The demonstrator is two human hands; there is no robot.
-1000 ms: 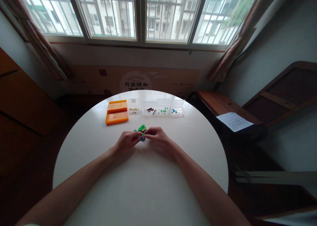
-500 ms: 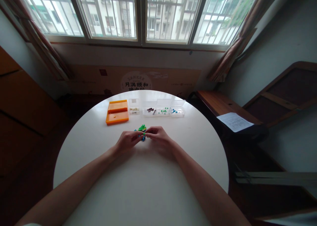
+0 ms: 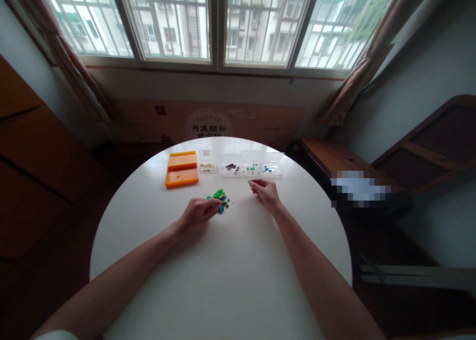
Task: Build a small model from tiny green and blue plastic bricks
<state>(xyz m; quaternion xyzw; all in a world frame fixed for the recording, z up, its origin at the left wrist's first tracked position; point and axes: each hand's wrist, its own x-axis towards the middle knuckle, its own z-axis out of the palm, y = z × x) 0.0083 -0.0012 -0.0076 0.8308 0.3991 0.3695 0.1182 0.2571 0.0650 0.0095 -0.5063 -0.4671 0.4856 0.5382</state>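
1. The right hand (image 3: 266, 193) pinched a small green piece (image 3: 249, 181) at its fingertips, near the front of the clear compartment box (image 3: 226, 174).
2. The left hand (image 3: 197, 213) curled at the mixed toy-brick pile (image 3: 219, 194) on the white round table (image 3: 208, 285); whether it gripped anything could not be told.
3. Dark brown (image 3: 231, 167), green and blue pieces lay in the box, left to right.
4. An orange tray (image 3: 182, 182) lay beyond the left hand.

Room between forearms (image 3: 310, 250); pile (image 3: 219, 194) ahead, lids (image 3: 251, 156) seemingly raised beyond.
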